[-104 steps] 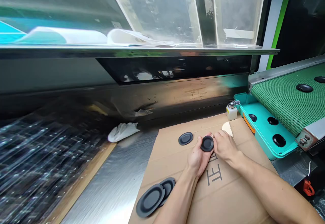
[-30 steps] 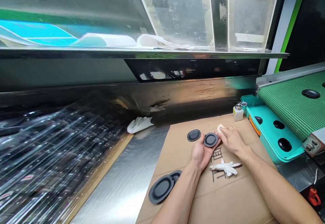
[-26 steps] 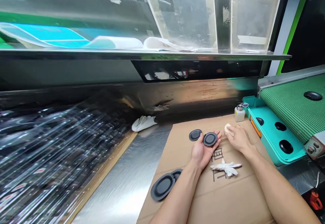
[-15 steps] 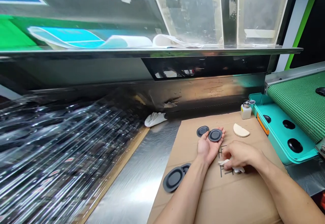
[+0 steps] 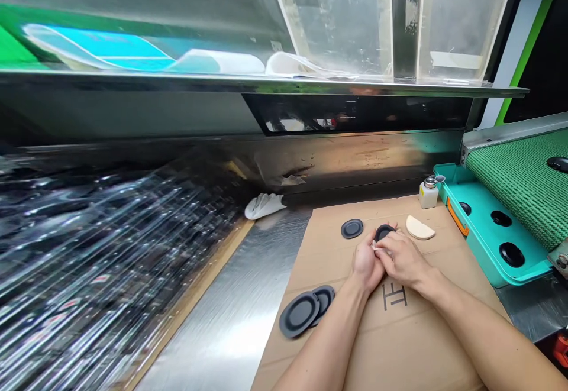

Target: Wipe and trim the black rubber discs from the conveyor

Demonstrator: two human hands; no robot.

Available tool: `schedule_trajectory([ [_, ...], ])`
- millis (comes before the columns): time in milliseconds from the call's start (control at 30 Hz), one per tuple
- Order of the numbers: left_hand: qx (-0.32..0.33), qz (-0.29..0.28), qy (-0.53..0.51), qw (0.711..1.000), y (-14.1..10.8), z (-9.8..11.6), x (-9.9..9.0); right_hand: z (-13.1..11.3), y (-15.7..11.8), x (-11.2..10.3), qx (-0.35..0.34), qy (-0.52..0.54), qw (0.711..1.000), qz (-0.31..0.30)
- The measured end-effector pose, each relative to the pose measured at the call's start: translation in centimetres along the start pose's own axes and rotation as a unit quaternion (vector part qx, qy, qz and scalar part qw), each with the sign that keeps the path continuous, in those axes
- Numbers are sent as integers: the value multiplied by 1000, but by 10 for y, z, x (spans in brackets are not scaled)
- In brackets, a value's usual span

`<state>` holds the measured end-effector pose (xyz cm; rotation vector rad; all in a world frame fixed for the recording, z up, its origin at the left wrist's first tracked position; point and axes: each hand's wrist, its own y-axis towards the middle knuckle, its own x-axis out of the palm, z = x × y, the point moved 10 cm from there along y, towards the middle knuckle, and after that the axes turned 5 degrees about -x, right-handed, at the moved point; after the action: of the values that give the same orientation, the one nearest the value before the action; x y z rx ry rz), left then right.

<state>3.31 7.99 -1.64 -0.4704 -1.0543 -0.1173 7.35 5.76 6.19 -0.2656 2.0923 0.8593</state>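
A dark oval disc (image 5: 384, 232) with a raised ring rests in my left hand (image 5: 369, 261), its fingers closed around the edge. My right hand (image 5: 404, 256) is bent over the same disc and pinches a small white cloth (image 5: 376, 248) against its near side; most of the cloth is hidden by the fingers. Just left of my hands, another dark oval disc (image 5: 352, 229) lies on the cardboard (image 5: 355, 355). Two more overlap beside my left forearm, the larger disc (image 5: 300, 314) in front. Right of the hands is a cream half-round pad (image 5: 419, 228).
A white pump bottle (image 5: 428, 193) stands at the cardboard's far right corner. Beyond it, a teal tray (image 5: 483, 255) holds black round parts, alongside a green conveyor belt (image 5: 528, 184). Clear plastic-wrapped trays (image 5: 110, 278) fill the left. A white glove (image 5: 265, 206) lies at the back.
My right hand has lifted the white cloth from the cardboard and brought it up and left onto the disc. My left hand has drawn slightly right, away from the neighbouring disc.
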Motion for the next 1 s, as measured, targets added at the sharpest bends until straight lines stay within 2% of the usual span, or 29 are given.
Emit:
schedule_trajectory([
  [67, -7, -10, 3, 1000, 0, 0, 1, 0, 1, -3, -4, -28, 1000, 6],
  [167, -2, -20, 27, 999, 0, -2, 5, 21, 2, -20, 76, -108, 990, 51],
  [267, -4, -6, 81, 997, -2, -6, 6, 36, 0, -27, 113, -150, 981, 53],
  [367, 5, 4, 110, 994, -5, -2, 5, 51, -4, -39, 145, -147, 976, 67],
  [500, -9, 28, 85, 996, -7, 6, -2, 71, -12, -56, 196, -91, 972, 93],
  [633, -38, 57, 50, 996, -7, 10, -10, 65, -11, -47, 195, -27, 979, 55],
  [833, -86, 59, -2, 995, -12, 7, -8, 47, -13, -12, 174, 25, 980, -91],
  [900, -89, 56, -6, 994, -13, 8, -6, 48, -12, -14, 174, 23, 980, -90],
  [1000, -86, 59, 0, 995, -14, 10, -5, 51, -8, -30, 172, 9, 985, -29],
])
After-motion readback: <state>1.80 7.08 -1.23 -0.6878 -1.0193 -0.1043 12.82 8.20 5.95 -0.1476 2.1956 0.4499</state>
